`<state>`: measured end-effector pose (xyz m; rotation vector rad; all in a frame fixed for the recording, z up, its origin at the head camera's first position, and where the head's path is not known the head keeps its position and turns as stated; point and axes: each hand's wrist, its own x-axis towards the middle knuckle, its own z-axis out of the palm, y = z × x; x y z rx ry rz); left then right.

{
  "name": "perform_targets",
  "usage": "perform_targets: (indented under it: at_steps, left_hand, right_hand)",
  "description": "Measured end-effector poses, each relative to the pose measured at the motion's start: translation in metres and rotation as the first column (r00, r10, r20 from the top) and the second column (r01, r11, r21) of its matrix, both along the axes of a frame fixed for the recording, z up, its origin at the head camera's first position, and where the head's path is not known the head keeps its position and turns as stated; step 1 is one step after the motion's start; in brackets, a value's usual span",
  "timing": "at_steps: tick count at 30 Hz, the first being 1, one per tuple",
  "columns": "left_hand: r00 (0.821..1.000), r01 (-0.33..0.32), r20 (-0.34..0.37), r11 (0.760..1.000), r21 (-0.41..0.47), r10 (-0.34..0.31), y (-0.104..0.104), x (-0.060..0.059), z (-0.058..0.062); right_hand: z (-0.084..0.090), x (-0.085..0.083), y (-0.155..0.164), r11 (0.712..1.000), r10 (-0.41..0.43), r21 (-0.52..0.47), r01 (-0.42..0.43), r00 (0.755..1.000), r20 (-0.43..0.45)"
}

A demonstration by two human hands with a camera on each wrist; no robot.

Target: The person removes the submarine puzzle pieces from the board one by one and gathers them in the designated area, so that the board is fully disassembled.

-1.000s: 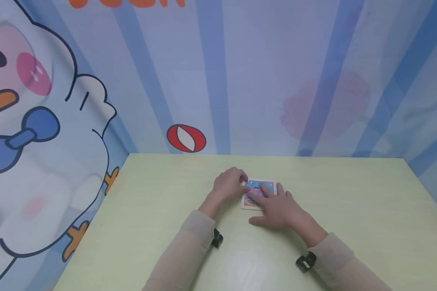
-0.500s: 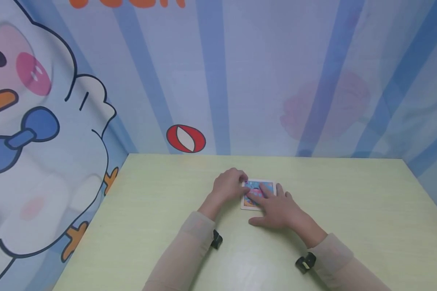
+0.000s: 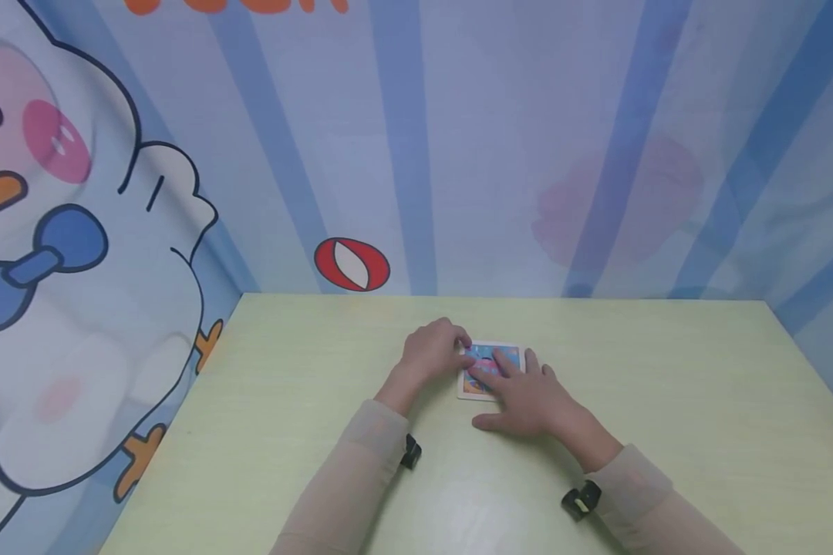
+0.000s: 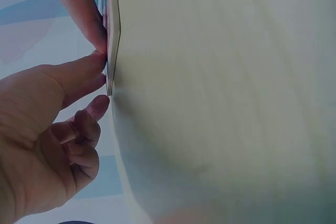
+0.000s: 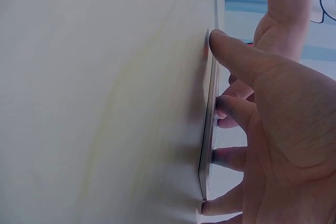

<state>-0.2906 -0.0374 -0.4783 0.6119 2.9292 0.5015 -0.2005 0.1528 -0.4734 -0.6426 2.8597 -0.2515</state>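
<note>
A small square picture board (image 3: pixel 487 351) with a pale frame lies flat on the light green table (image 3: pixel 666 385). My left hand (image 3: pixel 433 354) sits at its left edge with curled fingers, thumb and fingertip pinching that edge (image 4: pixel 112 35). My right hand (image 3: pixel 527 397) lies over the board's near right part, straight fingers pressing down on its picture. In the right wrist view the right hand (image 5: pixel 278 129) spreads along the thin board (image 5: pixel 208 129). Much of the picture is hidden under the fingers.
Curtain walls with blue stripes and a cartoon duck (image 3: pixel 76 231) close in the table at the back and left. A red and white ball print (image 3: pixel 352 264) sits low on the back curtain. Both forearms wear beige sleeves and black wrist cameras (image 3: pixel 411 453).
</note>
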Motion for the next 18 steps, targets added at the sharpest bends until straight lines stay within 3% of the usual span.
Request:
perform_targets:
  at_steps: [7,18]
  left_hand:
    - [0.999,0.029,0.039,0.999,0.027,-0.030,-0.0028,-0.0031,-0.0009]
    - [0.998,0.025,0.059,0.997,0.067,-0.029,-0.0040,-0.0023,-0.0018]
  right_hand:
    - [-0.0005,0.0004,-0.0012,1.000,0.005,-0.003,-0.005,1.000,0.004]
    - [0.0030,0.0013,-0.0011,1.000,-0.007,0.000,0.007,1.000,0.016]
